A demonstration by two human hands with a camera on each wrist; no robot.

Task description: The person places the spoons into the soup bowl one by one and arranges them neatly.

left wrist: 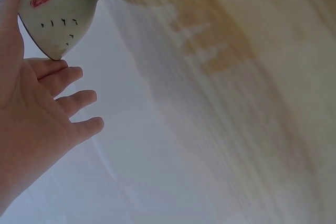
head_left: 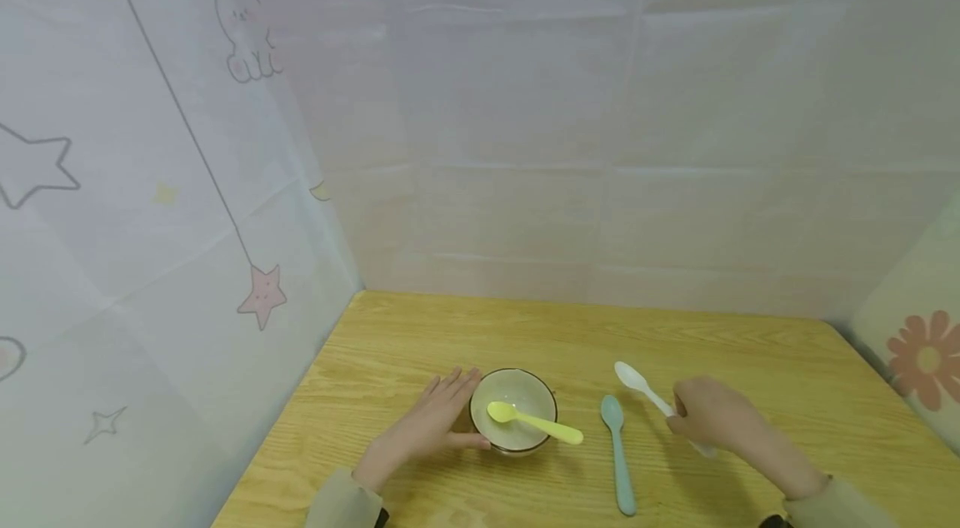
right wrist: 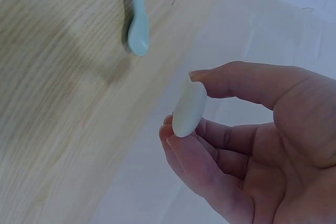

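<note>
A pale bowl (head_left: 519, 385) with a dark rim stands on the table; painted red and green marks show on its outside in the left wrist view. My left hand (head_left: 433, 420) rests against the bowl's left side, thumb and fingers spread and mostly straight. Inside lies the head of a yellow spoon (head_left: 551, 428), its handle jutting over the right rim. To the right, my right hand (head_left: 712, 411) pinches a white spoon (head_left: 651, 395) by its handle between thumb and fingers. Between bowl and right hand lies a light blue-green spoon (head_left: 618, 453), also in the right wrist view.
The wooden table (head_left: 465, 324) has a light grain. A pale cloth wall (head_left: 510, 220) stands behind it, with printed side walls at left and right. A pink star (head_left: 262, 295) is printed on the left one, a red flower (head_left: 928, 359) on the right.
</note>
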